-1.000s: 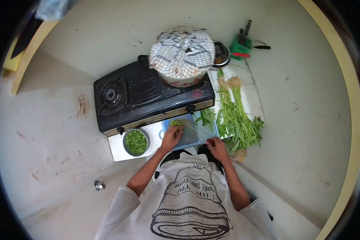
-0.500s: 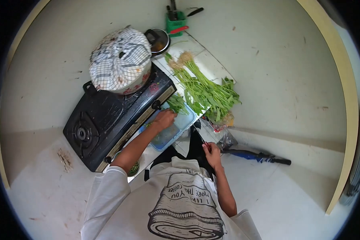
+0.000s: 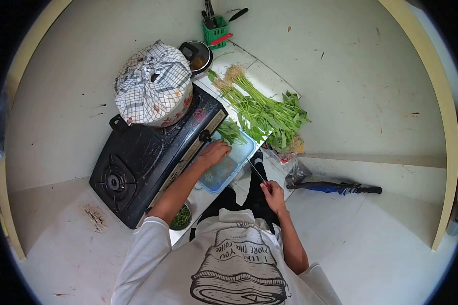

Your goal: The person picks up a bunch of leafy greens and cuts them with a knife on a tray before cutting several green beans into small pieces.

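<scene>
My left hand is closed, its fingers curled down at the base of a small bunch of leafy greens over the blue plastic tray; the fingertips are partly hidden. A red-handled knife is gripped in my right hand, its thin blade pointing up and left to the tray's right edge. Beyond the tray, a large bundle of rooted greens lies on the white tiled counter.
A black two-burner stove stands left of the tray, carrying a large cloth-wrapped pot. Behind are a lidded pan and a green utensil basket. A bowl of chopped greens sits below my left forearm. A folded umbrella lies at right.
The view has shifted slightly, and more of the bowl of chopped greens shows. Both hands stay in nearly the same places, the left at the greens and the right on the knife.
</scene>
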`<control>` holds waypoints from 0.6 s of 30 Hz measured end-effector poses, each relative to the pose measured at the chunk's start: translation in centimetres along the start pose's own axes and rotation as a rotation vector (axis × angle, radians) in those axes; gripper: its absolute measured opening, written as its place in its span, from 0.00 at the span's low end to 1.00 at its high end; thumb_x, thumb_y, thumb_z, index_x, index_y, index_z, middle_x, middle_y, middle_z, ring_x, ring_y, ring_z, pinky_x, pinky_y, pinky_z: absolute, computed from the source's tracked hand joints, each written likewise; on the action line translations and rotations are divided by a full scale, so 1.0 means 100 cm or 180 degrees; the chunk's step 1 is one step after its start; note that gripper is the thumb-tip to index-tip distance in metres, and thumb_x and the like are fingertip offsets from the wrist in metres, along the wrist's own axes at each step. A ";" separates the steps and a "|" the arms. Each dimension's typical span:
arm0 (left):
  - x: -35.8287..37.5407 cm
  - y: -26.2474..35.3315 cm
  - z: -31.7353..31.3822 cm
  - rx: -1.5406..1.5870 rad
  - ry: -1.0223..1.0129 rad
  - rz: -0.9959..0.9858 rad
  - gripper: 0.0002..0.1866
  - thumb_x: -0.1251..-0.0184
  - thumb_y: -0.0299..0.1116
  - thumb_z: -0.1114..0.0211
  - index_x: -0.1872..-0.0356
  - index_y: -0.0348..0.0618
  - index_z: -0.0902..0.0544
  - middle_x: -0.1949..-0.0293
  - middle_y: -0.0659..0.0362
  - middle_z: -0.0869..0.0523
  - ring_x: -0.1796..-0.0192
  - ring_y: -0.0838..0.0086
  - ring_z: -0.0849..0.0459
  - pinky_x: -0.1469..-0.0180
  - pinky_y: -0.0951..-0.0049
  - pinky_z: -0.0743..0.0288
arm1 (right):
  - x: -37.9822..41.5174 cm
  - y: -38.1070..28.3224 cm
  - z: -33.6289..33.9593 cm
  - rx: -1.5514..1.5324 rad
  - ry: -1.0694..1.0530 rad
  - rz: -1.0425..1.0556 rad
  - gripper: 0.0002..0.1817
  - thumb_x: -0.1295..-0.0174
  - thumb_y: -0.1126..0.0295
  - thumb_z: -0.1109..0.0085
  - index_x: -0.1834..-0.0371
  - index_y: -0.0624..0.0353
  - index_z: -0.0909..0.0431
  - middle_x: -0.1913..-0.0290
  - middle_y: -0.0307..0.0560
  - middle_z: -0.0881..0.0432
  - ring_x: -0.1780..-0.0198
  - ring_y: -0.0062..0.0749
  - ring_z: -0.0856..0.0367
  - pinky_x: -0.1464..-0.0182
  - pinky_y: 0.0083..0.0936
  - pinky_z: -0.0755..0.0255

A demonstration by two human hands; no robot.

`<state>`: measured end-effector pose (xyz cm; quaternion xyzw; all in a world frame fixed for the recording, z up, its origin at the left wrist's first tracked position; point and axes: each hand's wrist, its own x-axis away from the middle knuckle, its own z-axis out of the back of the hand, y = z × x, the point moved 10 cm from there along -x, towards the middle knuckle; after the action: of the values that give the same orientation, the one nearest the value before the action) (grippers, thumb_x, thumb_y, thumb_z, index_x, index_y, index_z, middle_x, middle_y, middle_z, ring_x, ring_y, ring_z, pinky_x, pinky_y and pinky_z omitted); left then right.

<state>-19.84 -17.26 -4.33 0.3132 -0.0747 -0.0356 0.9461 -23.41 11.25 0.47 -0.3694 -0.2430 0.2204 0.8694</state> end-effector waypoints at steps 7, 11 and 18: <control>0.002 0.009 0.002 -0.0479 0.0179 -0.0339 0.05 0.37 0.26 0.33 0.62 0.48 0.15 0.57 0.59 0.17 0.44 0.58 0.20 0.42 0.57 0.24 | -0.009 -0.014 -0.010 -0.0016 0.0013 0.0129 0.19 0.27 0.58 0.32 0.54 0.67 0.15 0.65 0.56 0.16 0.67 0.42 0.19 0.61 0.36 0.26; 0.003 0.011 0.020 0.0296 0.0500 0.0159 0.06 0.33 0.27 0.30 0.58 0.48 0.10 0.57 0.58 0.13 0.51 0.60 0.16 0.46 0.60 0.21 | -0.004 -0.023 -0.008 -0.0113 0.0119 0.0006 0.18 0.26 0.57 0.32 0.55 0.66 0.16 0.69 0.52 0.18 0.69 0.35 0.20 0.62 0.33 0.27; 0.018 0.032 0.033 0.3122 0.1532 0.0873 0.10 0.26 0.29 0.29 0.47 0.42 0.09 0.60 0.59 0.09 0.56 0.75 0.12 0.49 0.72 0.19 | -0.015 -0.019 -0.024 -0.1063 0.0138 -0.0317 0.17 0.25 0.54 0.32 0.59 0.59 0.16 0.75 0.33 0.21 0.72 0.17 0.24 0.68 0.23 0.32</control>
<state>-18.53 -16.84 0.37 0.7031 0.0955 0.1990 0.6760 -22.79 7.92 -0.01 -0.5009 -0.2754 0.1257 0.8108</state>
